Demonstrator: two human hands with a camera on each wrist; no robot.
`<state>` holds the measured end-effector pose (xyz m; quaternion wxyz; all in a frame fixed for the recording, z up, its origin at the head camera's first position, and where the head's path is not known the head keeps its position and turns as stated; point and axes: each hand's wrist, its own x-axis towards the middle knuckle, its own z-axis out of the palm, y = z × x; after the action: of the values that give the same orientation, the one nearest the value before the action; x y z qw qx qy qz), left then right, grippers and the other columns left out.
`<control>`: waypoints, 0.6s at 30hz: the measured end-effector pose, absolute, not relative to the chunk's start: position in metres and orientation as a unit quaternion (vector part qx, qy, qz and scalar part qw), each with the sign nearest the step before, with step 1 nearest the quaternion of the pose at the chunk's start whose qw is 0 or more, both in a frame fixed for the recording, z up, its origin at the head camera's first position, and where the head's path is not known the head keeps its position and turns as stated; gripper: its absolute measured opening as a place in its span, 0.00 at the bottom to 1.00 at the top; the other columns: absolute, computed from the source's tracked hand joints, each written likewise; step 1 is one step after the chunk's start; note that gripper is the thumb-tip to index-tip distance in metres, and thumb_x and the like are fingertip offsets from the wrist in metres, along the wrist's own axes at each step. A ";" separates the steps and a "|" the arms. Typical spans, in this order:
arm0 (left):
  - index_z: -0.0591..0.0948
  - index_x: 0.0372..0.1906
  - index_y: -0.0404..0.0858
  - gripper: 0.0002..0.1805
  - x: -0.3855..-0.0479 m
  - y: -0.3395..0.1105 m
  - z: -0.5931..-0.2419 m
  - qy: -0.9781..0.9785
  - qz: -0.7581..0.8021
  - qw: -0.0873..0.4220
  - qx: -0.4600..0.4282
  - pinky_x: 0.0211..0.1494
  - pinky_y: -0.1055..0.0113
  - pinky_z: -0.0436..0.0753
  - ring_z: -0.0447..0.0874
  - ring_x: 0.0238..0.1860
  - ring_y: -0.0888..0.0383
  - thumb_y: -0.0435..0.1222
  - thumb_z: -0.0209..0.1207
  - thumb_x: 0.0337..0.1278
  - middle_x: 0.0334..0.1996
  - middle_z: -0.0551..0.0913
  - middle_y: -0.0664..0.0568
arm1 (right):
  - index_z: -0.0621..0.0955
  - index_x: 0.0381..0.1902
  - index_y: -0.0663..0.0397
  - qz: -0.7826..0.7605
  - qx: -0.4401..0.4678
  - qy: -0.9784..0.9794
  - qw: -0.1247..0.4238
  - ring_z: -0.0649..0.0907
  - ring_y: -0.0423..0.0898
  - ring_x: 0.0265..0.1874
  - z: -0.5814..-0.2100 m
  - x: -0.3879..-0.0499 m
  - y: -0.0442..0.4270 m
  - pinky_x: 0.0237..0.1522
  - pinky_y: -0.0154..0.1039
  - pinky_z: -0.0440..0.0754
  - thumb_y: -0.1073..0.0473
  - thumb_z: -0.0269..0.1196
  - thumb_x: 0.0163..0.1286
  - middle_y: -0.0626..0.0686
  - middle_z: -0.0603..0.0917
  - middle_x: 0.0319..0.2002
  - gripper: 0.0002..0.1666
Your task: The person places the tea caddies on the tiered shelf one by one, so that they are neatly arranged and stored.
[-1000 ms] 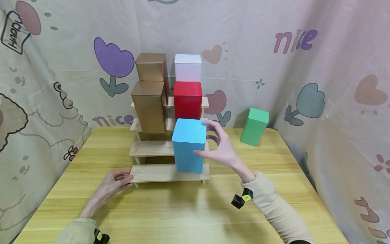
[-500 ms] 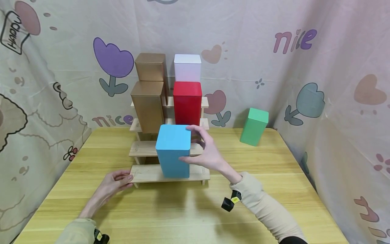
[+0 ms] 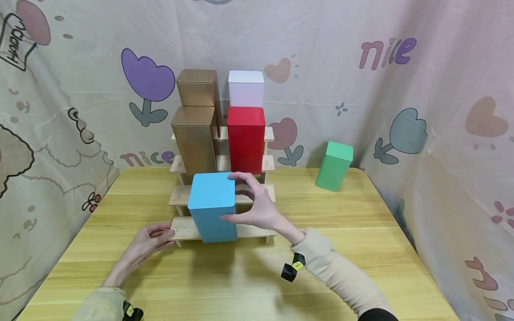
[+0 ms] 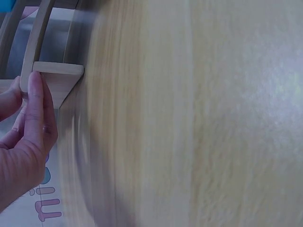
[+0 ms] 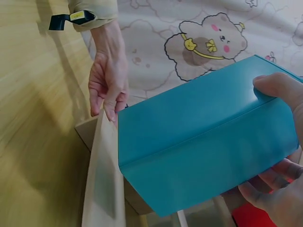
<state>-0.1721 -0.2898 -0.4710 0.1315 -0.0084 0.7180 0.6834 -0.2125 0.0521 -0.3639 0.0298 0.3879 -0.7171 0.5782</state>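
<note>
In the head view my right hand (image 3: pixel 257 205) grips a blue box (image 3: pixel 212 196) by its right side. The right wrist view shows the thumb on one face of the blue box (image 5: pixel 203 137) and fingers on another. The box is over the lowest step of a wooden tiered shelf (image 3: pixel 257 230); whether its base touches the step, I cannot tell. My left hand (image 3: pixel 150 240) pinches the left end of that lowest step. Up close in the left wrist view, the left hand (image 4: pixel 28 137) has thumb and fingers on either side of the board end (image 4: pixel 29 66).
Two brown boxes (image 3: pixel 194 140) stand on the upper tiers at left. A red box (image 3: pixel 246 140) and a white box (image 3: pixel 246 89) stand at right. A green box (image 3: pixel 334 166) is on the wooden table (image 3: pixel 321 276) near the back right. Printed cloth (image 3: pixel 321 89) hangs behind.
My right hand has carried the blue box leftward and a little toward me, from the right end of the lowest step toward its left half. The left hand has stayed put.
</note>
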 end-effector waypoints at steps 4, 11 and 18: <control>0.60 0.66 0.12 0.30 -0.171 -0.290 -0.471 0.724 0.677 0.132 -0.009 0.50 0.72 0.92 0.86 0.41 0.66 0.28 0.56 0.71 0.41 0.82 0.58 | 0.66 0.69 0.55 0.573 0.396 -0.717 0.032 0.80 0.55 0.58 -0.368 -0.213 0.045 0.65 0.51 0.86 0.66 0.78 0.50 0.58 0.71 0.66 0.50; 0.62 0.66 0.13 0.28 -0.171 -0.291 -0.471 0.722 0.680 0.130 -0.006 0.50 0.71 0.92 0.87 0.40 0.65 0.28 0.56 0.71 0.40 0.83 0.57 | 0.66 0.68 0.55 0.576 0.386 -0.721 0.024 0.79 0.56 0.59 -0.374 -0.216 0.035 0.65 0.57 0.85 0.65 0.78 0.49 0.58 0.72 0.66 0.50; 0.63 0.65 0.13 0.27 -0.172 -0.291 -0.471 0.713 0.688 0.133 -0.006 0.50 0.72 0.92 0.87 0.41 0.65 0.27 0.56 0.70 0.40 0.83 0.57 | 0.65 0.69 0.53 0.577 0.366 -0.730 0.004 0.76 0.54 0.62 -0.380 -0.220 0.029 0.66 0.55 0.84 0.65 0.78 0.49 0.56 0.71 0.67 0.51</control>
<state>-0.1722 -0.2910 -0.4710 0.1329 -0.0060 0.7129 0.6885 -0.2200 0.0287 -0.3796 0.0040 0.3655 -0.7303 0.5771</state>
